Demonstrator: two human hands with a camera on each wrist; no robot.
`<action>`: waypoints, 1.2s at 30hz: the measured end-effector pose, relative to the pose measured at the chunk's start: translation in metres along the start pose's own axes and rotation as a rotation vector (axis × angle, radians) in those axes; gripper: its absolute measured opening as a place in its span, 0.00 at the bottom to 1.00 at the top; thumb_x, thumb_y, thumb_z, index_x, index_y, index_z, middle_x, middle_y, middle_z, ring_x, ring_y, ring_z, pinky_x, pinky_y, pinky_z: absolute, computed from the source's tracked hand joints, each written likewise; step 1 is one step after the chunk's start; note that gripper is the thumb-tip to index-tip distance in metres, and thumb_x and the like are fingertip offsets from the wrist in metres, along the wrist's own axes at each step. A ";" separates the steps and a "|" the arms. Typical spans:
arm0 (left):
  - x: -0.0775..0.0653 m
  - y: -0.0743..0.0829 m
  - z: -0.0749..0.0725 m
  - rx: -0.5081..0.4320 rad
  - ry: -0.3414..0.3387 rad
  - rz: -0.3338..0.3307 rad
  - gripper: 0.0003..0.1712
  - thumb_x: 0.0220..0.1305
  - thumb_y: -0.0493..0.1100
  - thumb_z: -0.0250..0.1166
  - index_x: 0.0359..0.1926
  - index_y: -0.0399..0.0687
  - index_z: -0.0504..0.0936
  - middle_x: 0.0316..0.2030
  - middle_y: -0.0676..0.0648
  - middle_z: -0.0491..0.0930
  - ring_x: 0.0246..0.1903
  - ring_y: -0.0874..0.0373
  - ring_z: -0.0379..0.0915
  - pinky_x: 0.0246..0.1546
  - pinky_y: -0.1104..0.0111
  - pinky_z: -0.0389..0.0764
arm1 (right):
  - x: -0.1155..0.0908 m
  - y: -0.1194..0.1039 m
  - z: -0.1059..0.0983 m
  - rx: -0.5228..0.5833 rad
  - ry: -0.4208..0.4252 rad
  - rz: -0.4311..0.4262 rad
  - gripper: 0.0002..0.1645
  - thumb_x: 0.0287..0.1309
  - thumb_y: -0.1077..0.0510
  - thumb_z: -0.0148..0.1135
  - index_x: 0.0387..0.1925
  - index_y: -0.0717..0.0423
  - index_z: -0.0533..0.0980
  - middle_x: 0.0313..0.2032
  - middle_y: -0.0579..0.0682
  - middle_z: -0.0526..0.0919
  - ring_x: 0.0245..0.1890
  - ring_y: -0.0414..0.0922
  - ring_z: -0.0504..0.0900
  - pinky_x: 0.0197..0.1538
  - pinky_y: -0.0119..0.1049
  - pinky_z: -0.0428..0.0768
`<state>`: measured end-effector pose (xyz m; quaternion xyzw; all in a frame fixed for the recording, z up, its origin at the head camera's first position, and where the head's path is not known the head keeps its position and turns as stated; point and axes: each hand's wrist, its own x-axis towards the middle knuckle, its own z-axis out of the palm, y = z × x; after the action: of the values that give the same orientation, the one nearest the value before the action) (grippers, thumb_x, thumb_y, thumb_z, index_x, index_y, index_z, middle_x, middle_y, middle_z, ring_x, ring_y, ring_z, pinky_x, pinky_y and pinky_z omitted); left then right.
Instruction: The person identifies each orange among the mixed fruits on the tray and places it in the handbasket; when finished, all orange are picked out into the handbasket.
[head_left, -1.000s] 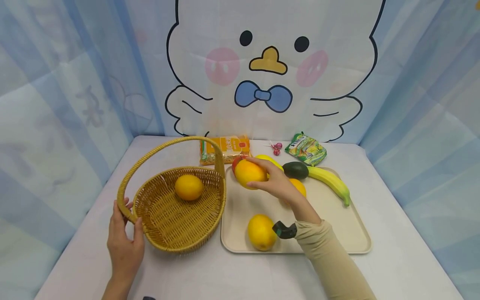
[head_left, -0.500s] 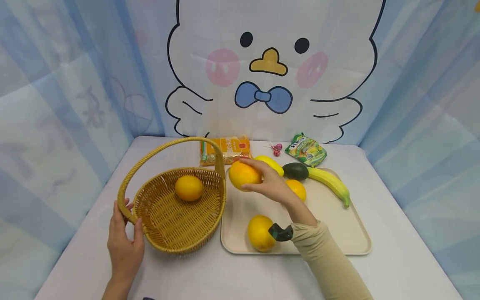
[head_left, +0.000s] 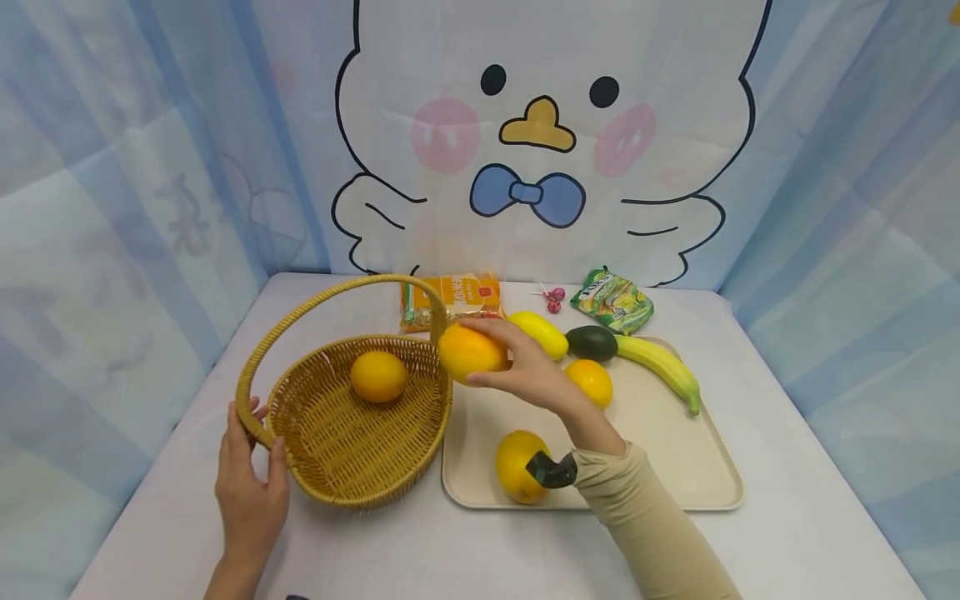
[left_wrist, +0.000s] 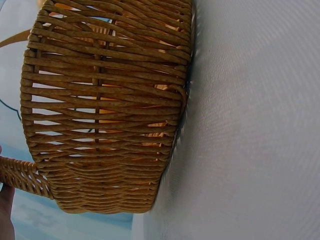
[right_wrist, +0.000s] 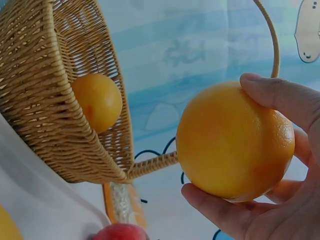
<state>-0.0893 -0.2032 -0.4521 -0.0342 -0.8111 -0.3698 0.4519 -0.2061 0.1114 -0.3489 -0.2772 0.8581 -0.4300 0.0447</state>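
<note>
Fruit (head_left: pixel 471 353), round and orange-yellow, firmly gripped between thumb and fingers of the right hand (head_left: pixel 536 372), and it's right up by the rim of the wicker basket (head_left: pixel 360 479), though whether the two touch I can't tell! Across on the far side, the left hand (head_left: pixel 251 492) has hold of the foot of the handle (head_left: pixel 337 288), thumb beside the rim. Inside the basket, look, a second orange fruit (head_left: pixel 378 376)! Out to the tray (head_left: pixel 637 450): a big yellow fruit (head_left: pixel 517 467) at the front edge, a smaller orange (head_left: pixel 590 383) behind, then lemon-yellow fruit (head_left: pixel 547 337), dark green fruit (head_left: pixel 592 342) and banana (head_left: pixel 663 371) along the back. Beyond them, an orange packet (head_left: pixel 465 296), lollipops (head_left: pixel 554 300) and a green packet (head_left: pixel 613 302)
</note>
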 end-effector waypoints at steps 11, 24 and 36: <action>-0.001 -0.003 0.001 -0.001 -0.001 0.000 0.47 0.52 0.19 0.60 0.71 0.38 0.53 0.60 0.31 0.68 0.61 0.79 0.58 0.59 0.94 0.60 | 0.002 -0.012 0.006 -0.010 0.005 -0.047 0.40 0.49 0.49 0.71 0.64 0.35 0.66 0.65 0.38 0.67 0.64 0.43 0.65 0.68 0.46 0.70; -0.001 -0.005 0.001 -0.007 -0.004 0.007 0.47 0.51 0.18 0.60 0.71 0.37 0.52 0.60 0.31 0.68 0.62 0.78 0.59 0.59 0.94 0.60 | 0.004 -0.024 0.012 0.030 -0.011 -0.082 0.40 0.49 0.50 0.71 0.64 0.33 0.65 0.65 0.39 0.67 0.64 0.42 0.66 0.67 0.44 0.70; -0.002 -0.007 0.001 -0.012 -0.010 0.006 0.48 0.51 0.18 0.60 0.71 0.37 0.52 0.60 0.31 0.67 0.62 0.77 0.59 0.59 0.93 0.60 | 0.010 -0.032 0.020 0.022 -0.029 -0.120 0.40 0.49 0.50 0.71 0.64 0.34 0.66 0.65 0.39 0.67 0.64 0.42 0.65 0.67 0.44 0.71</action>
<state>-0.0918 -0.2069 -0.4574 -0.0412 -0.8111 -0.3729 0.4486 -0.1946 0.0774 -0.3354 -0.3339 0.8343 -0.4374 0.0345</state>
